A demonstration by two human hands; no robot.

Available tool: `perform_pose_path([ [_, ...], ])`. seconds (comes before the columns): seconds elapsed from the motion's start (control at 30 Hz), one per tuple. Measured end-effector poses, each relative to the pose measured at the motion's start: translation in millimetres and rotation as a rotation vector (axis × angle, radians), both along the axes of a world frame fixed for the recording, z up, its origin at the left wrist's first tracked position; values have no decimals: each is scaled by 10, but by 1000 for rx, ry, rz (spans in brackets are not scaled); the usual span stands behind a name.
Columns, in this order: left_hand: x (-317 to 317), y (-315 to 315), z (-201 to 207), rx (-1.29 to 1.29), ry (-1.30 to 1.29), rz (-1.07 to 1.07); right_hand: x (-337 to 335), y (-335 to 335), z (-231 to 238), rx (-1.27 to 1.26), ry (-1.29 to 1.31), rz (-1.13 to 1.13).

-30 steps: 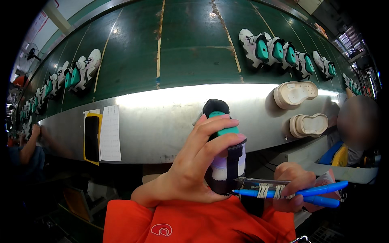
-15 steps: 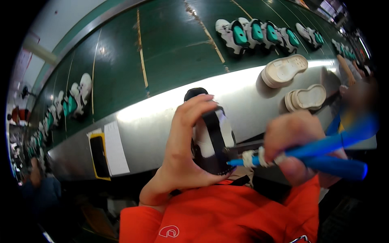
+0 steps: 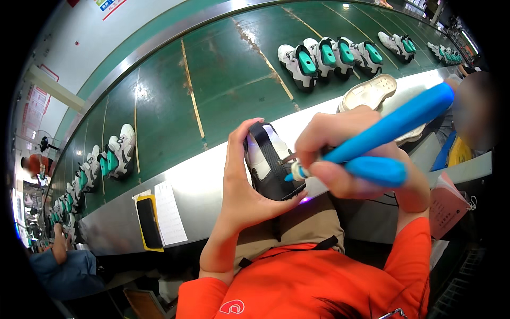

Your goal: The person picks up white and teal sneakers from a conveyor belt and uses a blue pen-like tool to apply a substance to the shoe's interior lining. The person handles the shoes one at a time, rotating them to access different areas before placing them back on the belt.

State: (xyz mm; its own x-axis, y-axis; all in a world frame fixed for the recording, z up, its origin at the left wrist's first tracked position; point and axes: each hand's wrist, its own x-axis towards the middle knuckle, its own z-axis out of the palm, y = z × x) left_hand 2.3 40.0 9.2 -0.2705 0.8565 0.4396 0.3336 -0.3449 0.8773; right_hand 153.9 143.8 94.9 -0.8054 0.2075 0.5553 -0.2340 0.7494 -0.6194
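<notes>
A black and white shoe upper (image 3: 261,169) is held up over the steel ledge by my left hand (image 3: 239,186). My thumb stretches along its lower end, and my fingers wrap the far side. My right hand (image 3: 337,146) is closed around two tools with thick blue handles, one above the other. The upper blue-handled tool (image 3: 396,123) seems to end in a thin metal tip at the shoe's black strip. The lower blue-handled tool (image 3: 376,170) has a pale wrapping near the front and a blue point close to the black heel part.
Shoes with green inserts (image 3: 324,56) stand on the green belt (image 3: 228,85) ahead, and more shoes (image 3: 114,151) line up at left. Cream soles (image 3: 372,91) lie on the ledge behind my right hand. A black phone (image 3: 148,222) rests beside white paper (image 3: 170,215). People sit at both sides.
The view has shifted. My right hand has moved left and up with the tools, closer over the shoe upper. My left hand keeps its hold, with the upper tilted a little differently.
</notes>
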Motion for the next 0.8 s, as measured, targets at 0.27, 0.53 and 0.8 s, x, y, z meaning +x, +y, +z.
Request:
perform_pose_path([
  [0.27,123,-445,-430,269,449,-131,750,-138,-971,-773,416,-684],
  [0.53,79,-545,-1544,401,1023,-259,1110,-565,-1841,-1094,406,-837],
  [0.8,-237,1314,-1160,296,718,-245,1004,-633,-1929,-1200,422,-706],
])
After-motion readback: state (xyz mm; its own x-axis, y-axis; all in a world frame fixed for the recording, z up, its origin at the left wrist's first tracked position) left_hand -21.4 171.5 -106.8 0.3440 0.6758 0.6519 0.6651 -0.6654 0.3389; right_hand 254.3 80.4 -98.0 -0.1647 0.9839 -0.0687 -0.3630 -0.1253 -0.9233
